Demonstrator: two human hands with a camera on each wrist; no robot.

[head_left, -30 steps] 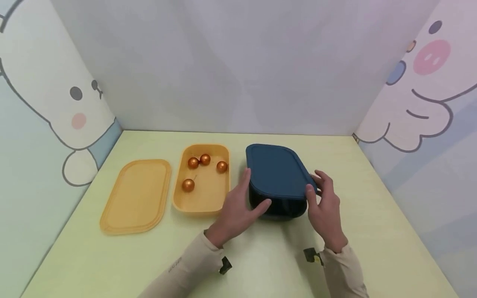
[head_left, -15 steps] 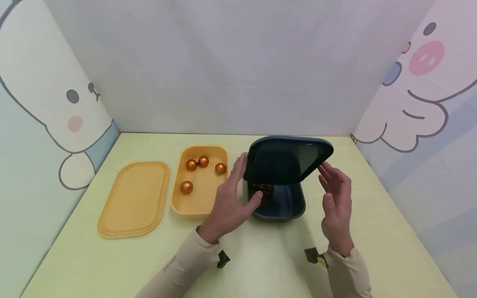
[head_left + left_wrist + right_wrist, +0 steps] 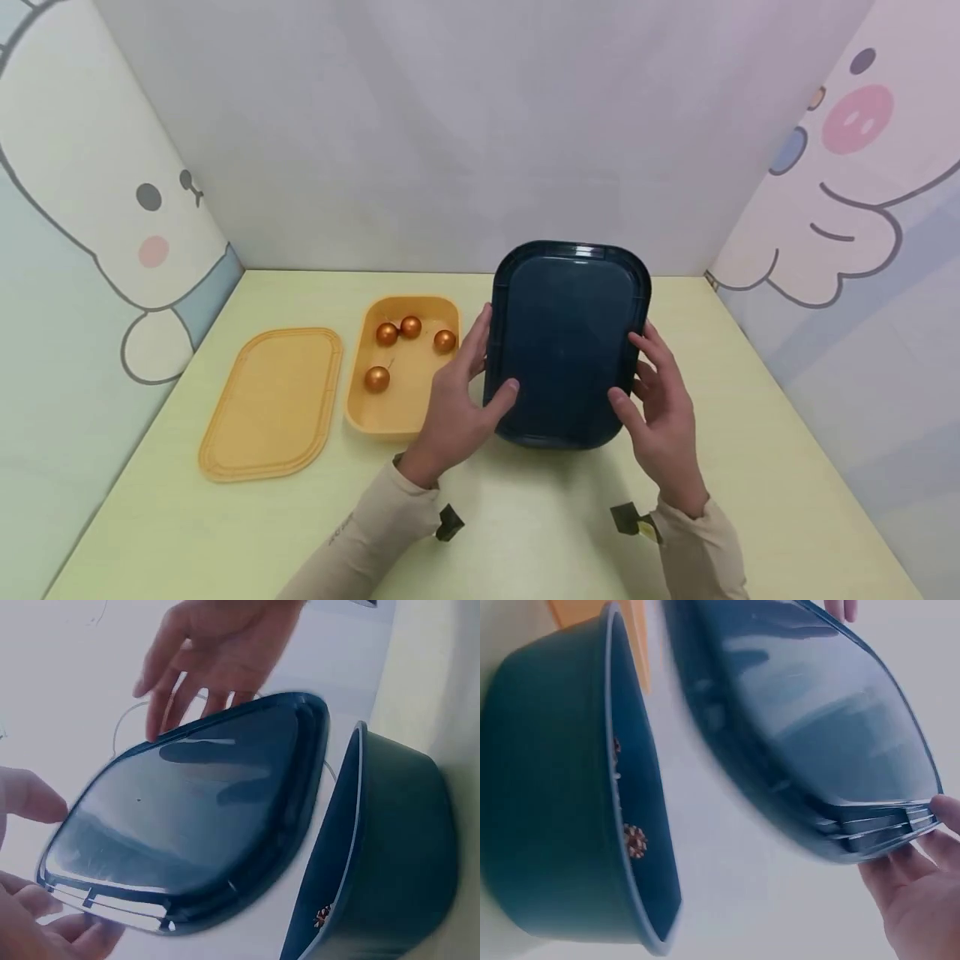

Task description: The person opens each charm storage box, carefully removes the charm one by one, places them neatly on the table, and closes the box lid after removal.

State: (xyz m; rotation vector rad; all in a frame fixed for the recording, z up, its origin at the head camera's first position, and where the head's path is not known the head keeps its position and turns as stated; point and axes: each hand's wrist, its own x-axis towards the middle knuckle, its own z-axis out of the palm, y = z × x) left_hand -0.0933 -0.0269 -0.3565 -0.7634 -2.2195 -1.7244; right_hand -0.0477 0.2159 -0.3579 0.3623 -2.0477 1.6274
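A dark blue lid (image 3: 566, 346) is held up at a steep tilt, its rimmed underside facing the head camera. My left hand (image 3: 457, 408) holds its left edge, thumb in front and fingers behind. At the opposite edge, my right hand (image 3: 663, 421) pinches the lid; the right wrist view shows the thumb at the rim and fingers beneath. Apart from the lid, a deep dark blue box (image 3: 547, 787) stands uncovered, hidden behind the lid in the head view. Inside it lies a knobbly brown piece resembling a pine cone (image 3: 634, 841).
Left of the lid is a yellow-orange box (image 3: 405, 408) holding several shiny copper balls (image 3: 377, 379). Farther left, a matching yellow-orange lid (image 3: 273, 404) lies flat on the pale table (image 3: 525, 533). Walls with cartoon animals close off the back and both sides.
The dark blue lid has come off its box and tipped up so its underside now shows. My right hand moved outward with it, then back in; my left hand shifted slightly.
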